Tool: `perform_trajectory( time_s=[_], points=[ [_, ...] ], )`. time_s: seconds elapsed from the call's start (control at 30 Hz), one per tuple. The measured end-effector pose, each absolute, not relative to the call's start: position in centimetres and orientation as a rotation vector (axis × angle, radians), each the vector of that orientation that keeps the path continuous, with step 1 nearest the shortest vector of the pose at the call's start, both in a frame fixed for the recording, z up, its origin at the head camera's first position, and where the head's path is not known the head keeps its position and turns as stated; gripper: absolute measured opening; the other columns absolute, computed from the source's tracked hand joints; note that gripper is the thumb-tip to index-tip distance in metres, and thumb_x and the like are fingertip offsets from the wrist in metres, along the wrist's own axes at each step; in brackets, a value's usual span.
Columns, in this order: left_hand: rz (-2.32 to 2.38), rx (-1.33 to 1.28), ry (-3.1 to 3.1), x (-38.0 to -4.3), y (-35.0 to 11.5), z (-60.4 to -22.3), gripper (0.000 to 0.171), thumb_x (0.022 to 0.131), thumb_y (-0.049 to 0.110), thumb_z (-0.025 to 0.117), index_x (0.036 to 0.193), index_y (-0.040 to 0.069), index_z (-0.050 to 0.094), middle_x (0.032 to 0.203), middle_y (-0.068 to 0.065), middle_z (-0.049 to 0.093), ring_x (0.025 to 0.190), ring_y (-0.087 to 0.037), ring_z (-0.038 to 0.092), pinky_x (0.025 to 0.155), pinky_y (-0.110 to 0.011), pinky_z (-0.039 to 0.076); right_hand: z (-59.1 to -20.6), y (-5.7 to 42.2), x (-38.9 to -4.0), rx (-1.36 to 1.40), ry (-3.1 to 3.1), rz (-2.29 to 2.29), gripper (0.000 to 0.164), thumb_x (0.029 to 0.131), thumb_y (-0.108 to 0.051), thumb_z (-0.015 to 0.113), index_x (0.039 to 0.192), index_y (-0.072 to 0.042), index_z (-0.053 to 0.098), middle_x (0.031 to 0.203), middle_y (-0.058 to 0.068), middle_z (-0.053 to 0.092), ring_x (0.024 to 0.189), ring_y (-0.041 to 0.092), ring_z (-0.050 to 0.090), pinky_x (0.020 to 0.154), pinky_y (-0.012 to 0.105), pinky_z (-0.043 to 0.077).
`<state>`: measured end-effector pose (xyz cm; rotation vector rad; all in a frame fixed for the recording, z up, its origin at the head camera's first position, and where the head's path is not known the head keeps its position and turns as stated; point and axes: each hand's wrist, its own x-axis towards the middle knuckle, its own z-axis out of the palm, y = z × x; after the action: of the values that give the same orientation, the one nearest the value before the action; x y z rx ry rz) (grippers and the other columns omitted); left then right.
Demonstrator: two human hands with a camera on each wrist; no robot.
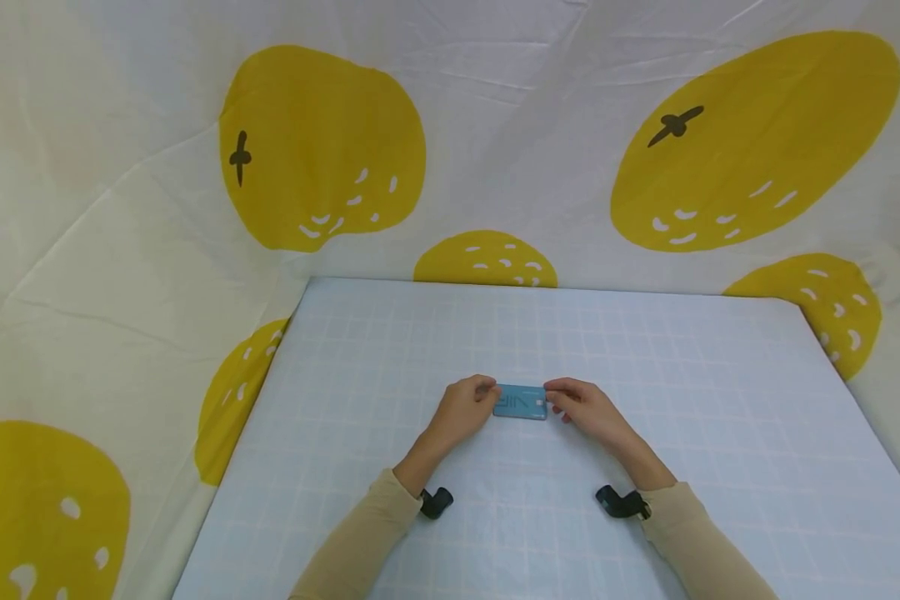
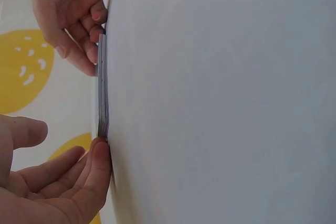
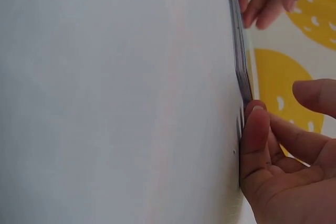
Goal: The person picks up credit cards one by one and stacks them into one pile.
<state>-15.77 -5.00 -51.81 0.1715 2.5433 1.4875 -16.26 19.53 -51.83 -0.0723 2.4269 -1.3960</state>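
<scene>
A thin stack of cards lies low over the table between my hands, with a blue card on top marked "VIP" in large letters. In the left wrist view the stack of cards is seen edge-on as several thin layers. My left hand pinches its left end between thumb and fingertip. At the other end, my right hand holds the right edge by thumb and fingertip. The right wrist view shows the layers slightly bent near that thumb. Fingers partly hide both ends.
The table has a pale cover with a faint grid. Behind it and at its sides hangs a white cloth with large yellow fruit prints. A small black device sits at my left wrist, another black device at my right.
</scene>
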Motion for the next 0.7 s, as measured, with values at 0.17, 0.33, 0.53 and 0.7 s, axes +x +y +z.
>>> perform_trajectory(
  time_s=[0.17, 0.33, 0.53, 0.7],
  points=[
    [1.509, 0.18, 2.52, -15.85, -5.19, -52.1, 0.041, 0.102, 0.033, 0.056, 0.127, 0.003, 0.065, 0.119, -0.006, 0.069, 0.109, -0.02, 0.066, 0.089, -0.038, 0.054, -51.65, 19.5, -16.19, -0.081, 2.436, -1.398, 0.037, 0.102, -0.025, 0.059, 0.13, 0.0, 0.062, 0.107, 0.01, 0.067, 0.087, 0.023, 0.06, 0.075, 0.035, 0.053],
    [1.502, 0.195, 2.529, -15.89, -5.26, -52.11, 0.04, 0.102, 0.033, 0.056, 0.128, 0.003, 0.065, 0.12, -0.007, 0.069, 0.109, -0.02, 0.066, 0.089, -0.038, 0.054, -51.71, 19.5, -16.17, -0.087, 2.443, -1.388, 0.038, 0.102, -0.027, 0.059, 0.129, -0.001, 0.062, 0.107, 0.009, 0.067, 0.087, 0.022, 0.06, 0.075, 0.034, 0.053],
    [1.52, 0.196, 2.537, -15.89, -5.27, -52.17, 0.039, 0.102, 0.032, 0.056, 0.128, 0.004, 0.066, 0.119, -0.006, 0.07, 0.108, -0.02, 0.066, 0.089, -0.039, 0.054, -51.86, 19.53, -16.22, -0.086, 2.445, -1.394, 0.036, 0.102, -0.026, 0.058, 0.129, -0.001, 0.062, 0.108, 0.01, 0.067, 0.089, 0.023, 0.06, 0.076, 0.035, 0.053],
    [1.537, 0.2, 2.532, -15.91, -5.27, -52.12, 0.039, 0.102, 0.031, 0.057, 0.126, 0.003, 0.066, 0.116, -0.006, 0.07, 0.106, -0.019, 0.067, 0.087, -0.038, 0.055, -52.0, 19.62, -16.24, -0.092, 2.446, -1.412, 0.034, 0.103, -0.023, 0.058, 0.129, -0.001, 0.062, 0.107, 0.01, 0.067, 0.089, 0.024, 0.061, 0.076, 0.035, 0.053]
  ],
)
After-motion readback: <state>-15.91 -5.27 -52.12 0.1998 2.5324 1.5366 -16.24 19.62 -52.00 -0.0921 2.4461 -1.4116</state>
